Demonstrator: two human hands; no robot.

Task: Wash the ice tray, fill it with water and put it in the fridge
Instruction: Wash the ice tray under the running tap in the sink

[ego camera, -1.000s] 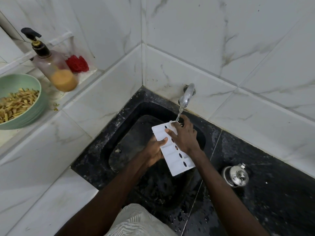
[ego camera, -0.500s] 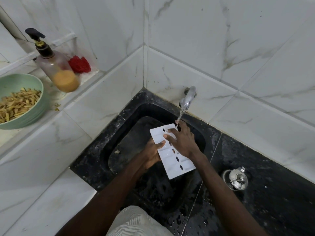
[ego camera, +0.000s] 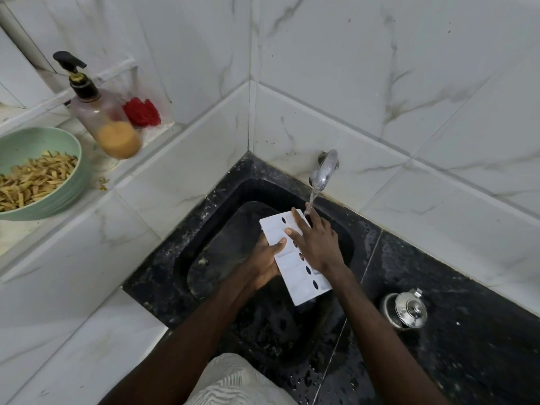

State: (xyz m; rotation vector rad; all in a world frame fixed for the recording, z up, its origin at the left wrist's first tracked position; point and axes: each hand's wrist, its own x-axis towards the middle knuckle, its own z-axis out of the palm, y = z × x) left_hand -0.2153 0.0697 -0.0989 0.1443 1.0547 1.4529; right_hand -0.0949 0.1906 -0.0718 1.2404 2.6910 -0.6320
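Speckled black sink [ego camera: 222, 188] beneath flat white rectangular ice tray [ego camera: 292, 267]

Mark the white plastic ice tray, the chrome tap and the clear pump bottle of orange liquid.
White plastic ice tray [ego camera: 295, 283]: head view, bare near end.
Chrome tap [ego camera: 325, 171]: head view, middle of spout.
Clear pump bottle of orange liquid [ego camera: 117, 138]: head view, liquid-filled base.

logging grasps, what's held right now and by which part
The ice tray: the left hand grips its left long edge near the middle, thumb on top. The right hand only lies flat on it, fingers straight.
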